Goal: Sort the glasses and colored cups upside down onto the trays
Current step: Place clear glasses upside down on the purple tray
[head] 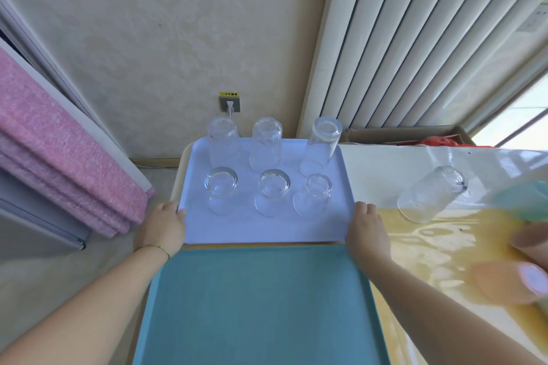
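At the far side of the work surface, a white tray [267,231] lies crosswise beyond a teal tray [258,305], their edges meeting. Both of the person's bare arms reach forward along the teal tray's long sides, forearms nearly straight, wrists level, each hand ending at a near corner of the white tray. The left hand [161,227] is turned palm inward against the tray's left rim, the thumb lying over the edge onto the white surface and the other fingers curled round the rim and mostly hidden below; a thin bracelet sits at that wrist. The right hand [367,231] mirrors it on the right rim, its knuckles up and fingertips [360,207] hooked over the edge, so both hands grip the white tray from opposite sides. Six clear glasses [272,191] stand mouth-down on that tray in two rows of three: taller ones at the back, shorter ones in front, none touching a hand. One more glass [431,194] stands mouth-down on the glossy yellow-and-cream table cover [430,246] to the right, well apart from the trays. Colored cups [510,283] show at the right edge of the view — green, orange and pinkish shapes, too blurred to tell how they stand. A folded pink cloth [59,157] lies to the left, and a wall socket [229,104] sits behind the back row.
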